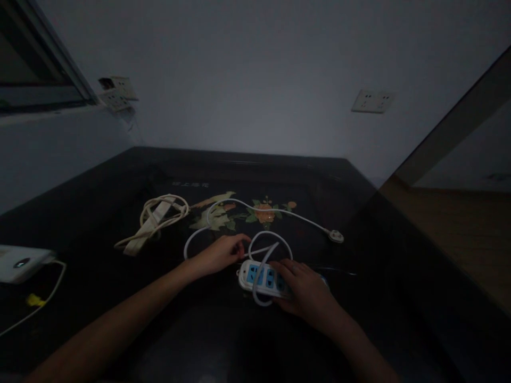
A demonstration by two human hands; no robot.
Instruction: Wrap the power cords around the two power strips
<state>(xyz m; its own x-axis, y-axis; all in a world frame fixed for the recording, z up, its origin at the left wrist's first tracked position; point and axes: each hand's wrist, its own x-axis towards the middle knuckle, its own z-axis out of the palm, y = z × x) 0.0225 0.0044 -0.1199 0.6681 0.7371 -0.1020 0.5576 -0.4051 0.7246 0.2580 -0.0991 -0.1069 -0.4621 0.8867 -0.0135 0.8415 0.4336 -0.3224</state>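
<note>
A white power strip (261, 276) with blue socket faces lies on the dark table, slightly tilted in view. My right hand (303, 287) is wrapped over its right end, hiding some of the sockets. The strip's white cable (284, 238) loops up behind it and crosses over its left part. To the left of the strip, my left hand (225, 251) has its fingers curled together on a stretch of this cable; the fingertips are partly hidden. From there the cable curves back across the table to a white plug (336, 236) at the right.
A second strip with its cream cable wound round it (154, 221) lies at the left. At the far left edge stands a white device (24, 263) with a cable and a yellow tag (35, 300). Wall sockets (372, 101) are above the black table (191, 330).
</note>
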